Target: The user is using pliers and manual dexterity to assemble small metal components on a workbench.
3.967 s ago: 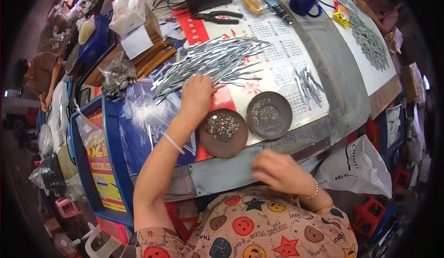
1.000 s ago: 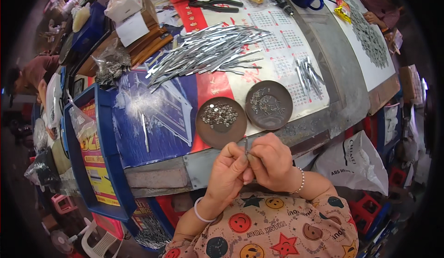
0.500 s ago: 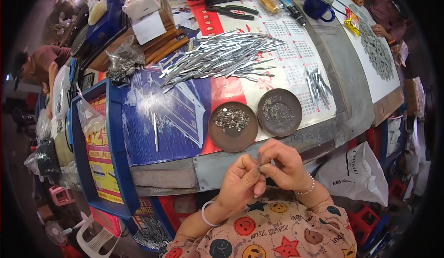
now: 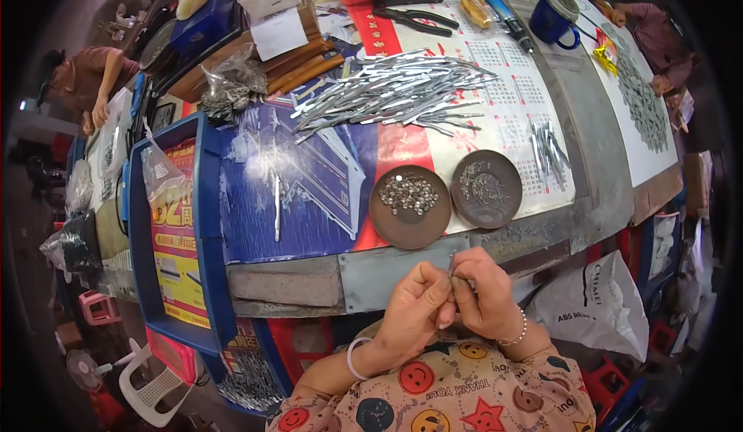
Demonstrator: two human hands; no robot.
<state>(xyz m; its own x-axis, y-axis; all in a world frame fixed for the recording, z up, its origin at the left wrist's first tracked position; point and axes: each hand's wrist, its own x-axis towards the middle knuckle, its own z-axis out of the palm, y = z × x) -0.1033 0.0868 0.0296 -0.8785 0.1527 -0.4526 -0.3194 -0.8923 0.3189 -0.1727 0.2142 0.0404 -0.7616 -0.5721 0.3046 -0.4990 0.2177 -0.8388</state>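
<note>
At the far left, another person in a brown shirt is sitting well away from your bench. Nearer in, a blue plastic tray with a yellow printed sheet inside is leaning against the left end of the worktable, and a crumpled clear plastic bag of dark small parts is lying above it. A single thin metal strip is lying alone on the blue printed sheet.

Further right, a loose heap of flat silver metal strips is spreading across the calendar sheet. Below it, two round brown dishes are sitting just beside each other near the table's front edge: the left brown dish is holding small shiny silver pieces, and the right brown dish is holding thin grey metal bits.

You are holding both hands together just below the table edge, in front of the dishes. Your left hand, with a pale bangle at the wrist, is curling its fingers closed, thumb and forefinger pinching toward the right hand. Your right hand, with a beaded bracelet, is also pinching its fingertips shut on a tiny thin metal piece, which is poking up between the two hands.

To the right, a small bundle of short metal pins is lying on the calendar, and a dark blue mug is standing at the far edge.
</note>
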